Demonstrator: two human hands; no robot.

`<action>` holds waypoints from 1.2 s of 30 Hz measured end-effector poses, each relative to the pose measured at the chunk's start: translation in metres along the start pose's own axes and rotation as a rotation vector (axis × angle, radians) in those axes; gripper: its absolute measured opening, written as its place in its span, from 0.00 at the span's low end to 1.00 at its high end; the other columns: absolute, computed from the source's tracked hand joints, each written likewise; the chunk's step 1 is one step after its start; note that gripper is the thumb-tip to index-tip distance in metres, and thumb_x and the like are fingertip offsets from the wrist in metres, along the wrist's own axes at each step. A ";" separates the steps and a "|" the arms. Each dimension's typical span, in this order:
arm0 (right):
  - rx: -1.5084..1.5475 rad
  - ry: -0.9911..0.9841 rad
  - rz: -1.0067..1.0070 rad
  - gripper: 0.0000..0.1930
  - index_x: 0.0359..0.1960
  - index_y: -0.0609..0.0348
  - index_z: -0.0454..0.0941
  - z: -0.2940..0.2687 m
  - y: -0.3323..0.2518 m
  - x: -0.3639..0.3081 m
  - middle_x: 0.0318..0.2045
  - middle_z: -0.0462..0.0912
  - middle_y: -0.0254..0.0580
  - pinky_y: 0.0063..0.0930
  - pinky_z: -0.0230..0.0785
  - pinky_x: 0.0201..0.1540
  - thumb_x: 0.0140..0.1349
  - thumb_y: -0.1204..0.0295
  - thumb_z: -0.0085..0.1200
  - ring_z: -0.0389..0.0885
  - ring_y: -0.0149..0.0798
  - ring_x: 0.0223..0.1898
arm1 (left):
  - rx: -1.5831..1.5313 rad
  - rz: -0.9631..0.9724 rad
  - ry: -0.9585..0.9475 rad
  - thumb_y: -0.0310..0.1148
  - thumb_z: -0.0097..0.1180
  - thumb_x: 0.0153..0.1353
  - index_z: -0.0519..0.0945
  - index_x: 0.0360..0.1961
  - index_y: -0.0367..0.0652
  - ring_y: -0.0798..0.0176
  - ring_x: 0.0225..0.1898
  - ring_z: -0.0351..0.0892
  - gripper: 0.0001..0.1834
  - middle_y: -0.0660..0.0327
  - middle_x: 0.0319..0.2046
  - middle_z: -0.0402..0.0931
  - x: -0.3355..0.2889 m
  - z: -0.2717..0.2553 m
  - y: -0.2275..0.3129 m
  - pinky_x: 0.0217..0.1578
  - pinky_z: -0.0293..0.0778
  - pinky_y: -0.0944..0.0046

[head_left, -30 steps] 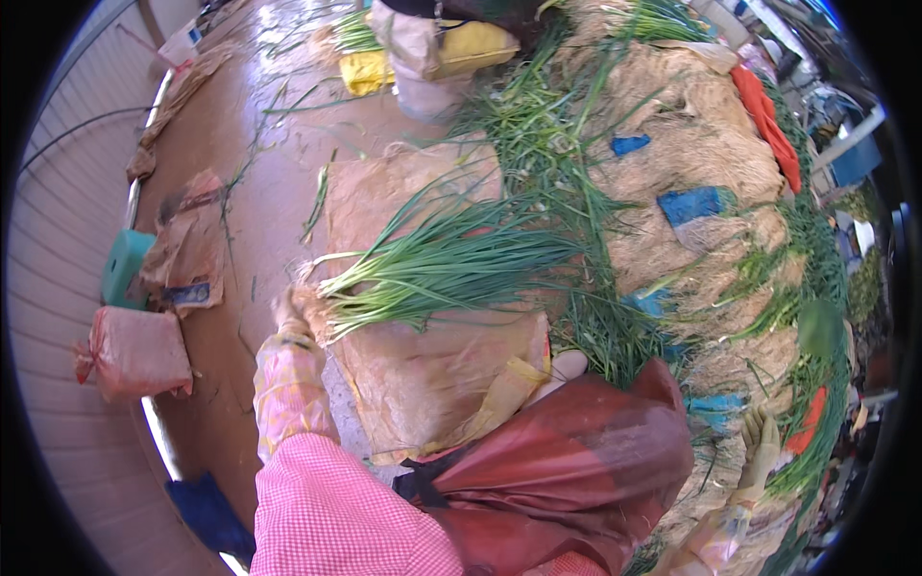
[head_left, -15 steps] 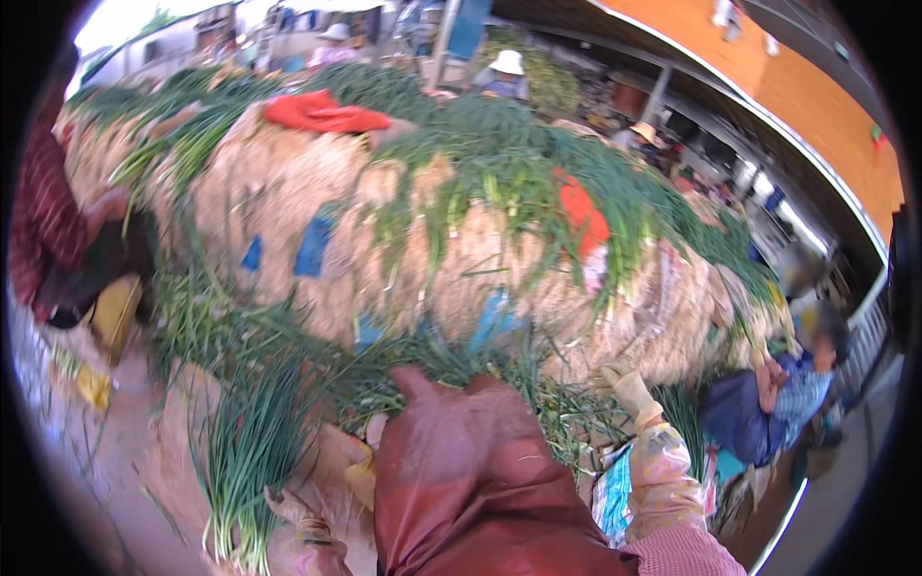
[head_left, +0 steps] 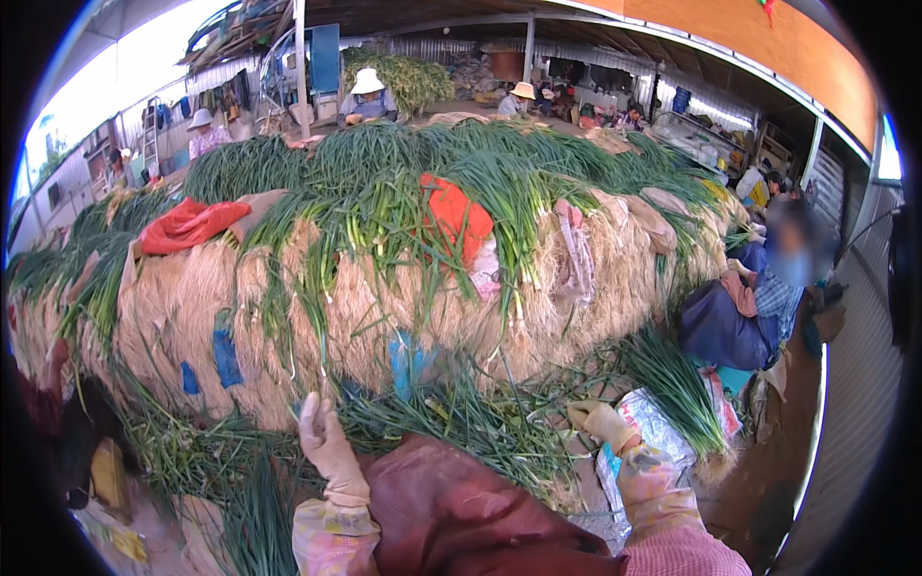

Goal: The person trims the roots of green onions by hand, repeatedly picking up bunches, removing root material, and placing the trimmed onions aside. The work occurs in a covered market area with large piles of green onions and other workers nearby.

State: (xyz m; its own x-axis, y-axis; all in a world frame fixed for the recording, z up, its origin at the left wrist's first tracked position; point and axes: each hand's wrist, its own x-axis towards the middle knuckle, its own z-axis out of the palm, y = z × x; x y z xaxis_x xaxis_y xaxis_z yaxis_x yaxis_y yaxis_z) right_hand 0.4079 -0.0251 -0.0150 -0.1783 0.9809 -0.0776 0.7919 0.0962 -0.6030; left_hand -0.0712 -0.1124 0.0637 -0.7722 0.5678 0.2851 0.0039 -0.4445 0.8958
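Observation:
My left hand (head_left: 331, 451), in a pale glove, is raised before a long heap of green onions (head_left: 279, 317) with its fingers stretched upward. Nothing shows in its grasp; its fingertips come close to the pale roots on the heap's near side. Lower and to the right, my right hand (head_left: 600, 422), also gloved, has its fingers loosely bent toward the left, over loose green leaves (head_left: 480, 432). I see nothing held in it. A dark red apron (head_left: 471, 499) covers my lap between my arms. At lower left lies a bundle of green onions (head_left: 259, 523), partly cut off.
Another green onion bundle (head_left: 672, 394) lies right of my right hand on printed sacking (head_left: 658, 422). A seated person in dark blue (head_left: 730, 322) is close on the right; another person (head_left: 43, 384) sits at far left. Red cloth (head_left: 192, 226) lies on the heap.
My view has swung right and lifted. My left hand has left the lower-left onion bundle and risen toward the heap. My right hand has drawn back from the heap's roots.

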 end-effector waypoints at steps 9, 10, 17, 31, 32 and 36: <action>0.085 0.016 0.041 0.31 0.61 0.69 0.65 0.053 -0.002 0.049 0.39 0.85 0.52 0.30 0.74 0.44 0.62 0.62 0.59 0.84 0.41 0.40 | -0.037 -0.123 -0.250 0.20 0.56 0.61 0.77 0.53 0.36 0.74 0.40 0.76 0.18 0.64 0.42 0.80 -0.017 0.124 -0.043 0.44 0.72 0.73; 0.176 -0.032 0.105 0.34 0.64 0.70 0.61 0.052 -0.010 0.054 0.39 0.85 0.52 0.29 0.74 0.43 0.62 0.62 0.59 0.84 0.39 0.39 | -0.014 -0.129 -0.287 0.21 0.57 0.61 0.78 0.53 0.36 0.75 0.39 0.75 0.17 0.65 0.41 0.80 -0.019 0.133 -0.055 0.43 0.71 0.73; 1.080 -0.316 0.385 0.40 0.67 0.69 0.50 0.053 -0.082 0.117 0.55 0.74 0.52 0.44 0.78 0.47 0.64 0.59 0.59 0.82 0.51 0.49 | 0.075 -0.315 -0.205 0.22 0.58 0.61 0.76 0.54 0.35 0.70 0.40 0.77 0.19 0.60 0.45 0.79 -0.002 0.123 -0.122 0.42 0.72 0.72; 0.116 0.518 0.095 0.20 0.42 0.58 0.79 -0.023 -0.292 0.344 0.36 0.84 0.58 0.47 0.76 0.43 0.63 0.53 0.49 0.84 0.57 0.40 | -0.111 -0.574 -0.158 0.22 0.57 0.61 0.76 0.53 0.34 0.66 0.40 0.80 0.18 0.58 0.43 0.78 0.027 0.136 -0.110 0.39 0.76 0.70; -0.048 0.479 -0.017 0.19 0.43 0.59 0.78 -0.019 -0.290 0.350 0.36 0.84 0.58 0.48 0.76 0.43 0.64 0.56 0.49 0.84 0.58 0.40 | -0.119 -0.592 -0.187 0.22 0.57 0.61 0.76 0.53 0.34 0.66 0.40 0.80 0.18 0.58 0.44 0.78 0.026 0.142 -0.113 0.39 0.76 0.70; -0.268 0.133 -0.114 0.24 0.48 0.67 0.73 0.021 -0.261 0.328 0.38 0.83 0.60 0.50 0.74 0.45 0.64 0.55 0.52 0.83 0.59 0.40 | -0.100 -0.675 -0.284 0.23 0.56 0.62 0.75 0.53 0.34 0.66 0.41 0.80 0.18 0.57 0.46 0.77 0.024 0.149 -0.110 0.39 0.76 0.70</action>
State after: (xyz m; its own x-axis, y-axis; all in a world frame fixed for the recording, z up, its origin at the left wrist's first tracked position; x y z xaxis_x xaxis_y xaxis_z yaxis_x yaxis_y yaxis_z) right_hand 0.1306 0.2678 0.0996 -0.2107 0.9731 0.0935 0.9000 0.2304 -0.3701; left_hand 0.0046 0.0537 0.0233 -0.3919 0.8914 -0.2277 -0.4823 0.0117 0.8759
